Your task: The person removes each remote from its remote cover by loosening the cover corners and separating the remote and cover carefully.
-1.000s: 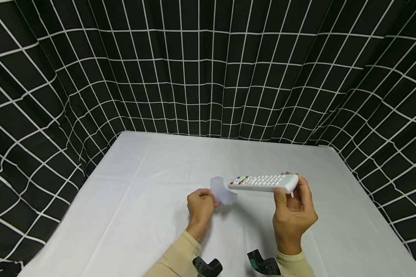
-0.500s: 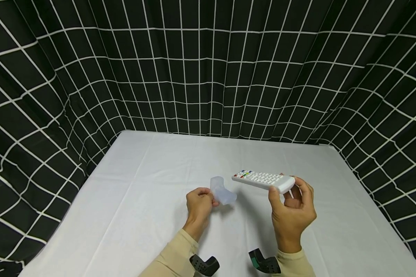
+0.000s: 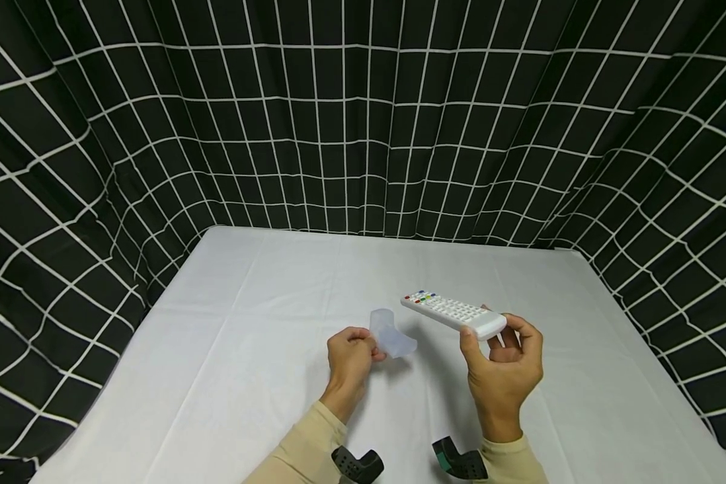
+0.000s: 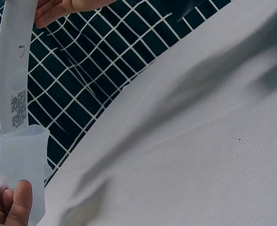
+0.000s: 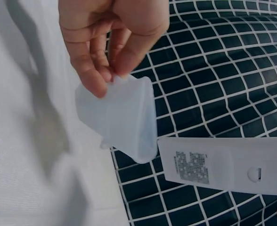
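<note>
My left hand (image 3: pixel 349 359) pinches the edge of a limp, translucent pale-blue sleeve (image 3: pixel 392 338) over the middle of the table. Its wide mouth shows in the right wrist view, where the sleeve (image 5: pixel 124 113) sags below the fingers. To the right, my right hand (image 3: pixel 505 370) grips a white remote control (image 3: pixel 450 310) by its near end, thumb on the side. The remote's keys face up, with several coloured buttons at the far end. Its underside (image 5: pixel 232 165) carries a printed code label, and its far end lies close to the sleeve's mouth.
A white cloth covers the table (image 3: pixel 278 289). Black curtains (image 3: pixel 363 121) with a white grid stand round its back and sides. Both wrists wear black mounts (image 3: pixel 358 465) over beige sleeves.
The right hand has brought the remote slightly left, turning it so its far end points more away and its key face shows more. The left hand and sleeve stay almost still.
</note>
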`<state>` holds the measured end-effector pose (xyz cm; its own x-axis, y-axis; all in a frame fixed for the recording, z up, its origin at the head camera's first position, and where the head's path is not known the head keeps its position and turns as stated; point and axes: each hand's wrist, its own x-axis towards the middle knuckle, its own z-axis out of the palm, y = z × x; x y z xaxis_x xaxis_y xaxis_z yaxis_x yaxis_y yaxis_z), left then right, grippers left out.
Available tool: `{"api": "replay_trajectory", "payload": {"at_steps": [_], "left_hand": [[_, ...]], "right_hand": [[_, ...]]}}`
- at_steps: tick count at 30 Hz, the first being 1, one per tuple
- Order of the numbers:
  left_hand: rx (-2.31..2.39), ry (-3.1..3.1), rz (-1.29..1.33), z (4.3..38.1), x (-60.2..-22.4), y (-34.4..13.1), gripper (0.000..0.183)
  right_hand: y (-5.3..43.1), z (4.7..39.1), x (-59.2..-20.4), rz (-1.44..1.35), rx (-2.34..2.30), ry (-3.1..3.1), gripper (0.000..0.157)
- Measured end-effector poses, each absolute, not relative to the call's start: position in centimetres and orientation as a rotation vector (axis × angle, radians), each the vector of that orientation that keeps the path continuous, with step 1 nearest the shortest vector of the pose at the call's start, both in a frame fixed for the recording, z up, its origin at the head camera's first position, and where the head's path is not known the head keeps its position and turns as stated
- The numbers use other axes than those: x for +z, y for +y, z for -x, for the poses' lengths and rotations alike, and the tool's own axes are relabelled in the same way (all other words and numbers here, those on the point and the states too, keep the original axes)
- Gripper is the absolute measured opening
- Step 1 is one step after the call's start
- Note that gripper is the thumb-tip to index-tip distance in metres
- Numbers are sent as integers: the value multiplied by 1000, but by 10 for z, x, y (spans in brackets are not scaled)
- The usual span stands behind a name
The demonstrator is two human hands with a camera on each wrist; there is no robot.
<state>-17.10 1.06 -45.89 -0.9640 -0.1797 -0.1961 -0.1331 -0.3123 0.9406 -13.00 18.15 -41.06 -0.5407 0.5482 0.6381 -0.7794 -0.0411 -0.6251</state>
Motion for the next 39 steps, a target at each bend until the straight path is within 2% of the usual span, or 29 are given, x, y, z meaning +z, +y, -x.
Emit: {"api": "replay_trajectory", "payload": {"at_steps": [6,15,33,39], "left_hand": [[-2485,-1823,-324,170,-459,13,26],[-2484,-1822,-296,170,-458,13,20],[-2496,-1816,-268,168,-458,7,17],[-2504,-1807,-270,169,-457,6,17]], "right_hand": [[179,130,-412,-290,1760,-1255,54],[180,130,-417,-246,1717,-1310,54],[179,148,-440,195,1621,-1566,58],[170,150,-432,288,1629,-1588,56]]}}
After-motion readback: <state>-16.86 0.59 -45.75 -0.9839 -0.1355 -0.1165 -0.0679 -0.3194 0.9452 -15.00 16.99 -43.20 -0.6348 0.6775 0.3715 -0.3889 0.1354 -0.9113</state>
